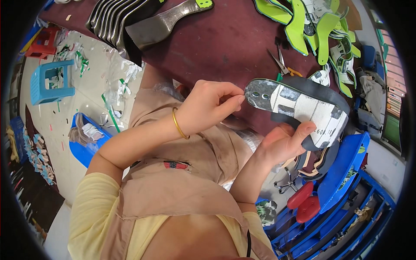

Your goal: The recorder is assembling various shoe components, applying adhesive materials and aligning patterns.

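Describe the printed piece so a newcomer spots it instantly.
Find the maroon table, then the person's hands at its near edge. The printed piece is the long, curved one in the right hand, its narrow end at the left hand's fingertips. Unlike the green pieces on the table, it is held up, its white-and-grey face showing two small holes.
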`<state>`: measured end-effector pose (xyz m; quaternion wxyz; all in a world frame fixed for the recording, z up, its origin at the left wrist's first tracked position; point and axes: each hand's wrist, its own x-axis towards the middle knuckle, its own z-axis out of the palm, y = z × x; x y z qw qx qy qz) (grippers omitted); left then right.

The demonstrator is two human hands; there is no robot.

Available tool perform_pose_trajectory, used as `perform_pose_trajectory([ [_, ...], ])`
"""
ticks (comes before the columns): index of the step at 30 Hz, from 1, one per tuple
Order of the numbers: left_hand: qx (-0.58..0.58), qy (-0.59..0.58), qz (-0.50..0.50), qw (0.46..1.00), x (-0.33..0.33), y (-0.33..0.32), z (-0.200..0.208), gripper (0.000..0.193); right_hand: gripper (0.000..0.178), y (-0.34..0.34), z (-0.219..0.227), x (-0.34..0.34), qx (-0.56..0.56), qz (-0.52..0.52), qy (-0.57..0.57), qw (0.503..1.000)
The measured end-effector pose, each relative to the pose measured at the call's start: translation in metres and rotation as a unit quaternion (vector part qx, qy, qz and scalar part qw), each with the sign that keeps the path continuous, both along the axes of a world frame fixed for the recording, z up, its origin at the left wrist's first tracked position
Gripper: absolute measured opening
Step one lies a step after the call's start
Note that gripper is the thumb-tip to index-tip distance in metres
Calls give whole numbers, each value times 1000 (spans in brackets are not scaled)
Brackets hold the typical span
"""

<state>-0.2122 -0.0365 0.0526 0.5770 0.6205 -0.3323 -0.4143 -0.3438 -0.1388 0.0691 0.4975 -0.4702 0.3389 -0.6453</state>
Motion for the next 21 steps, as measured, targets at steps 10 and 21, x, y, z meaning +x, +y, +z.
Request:
perform_pose_trajectory([
  [10,39,10,-1,999,2,-6,-9,16,42,6,-23,-7,-112,-13,28,993],
  [21,-8,204,57,977,-9,-14,-28,9,32,16,-19,1,-151,-17,45,987],
])
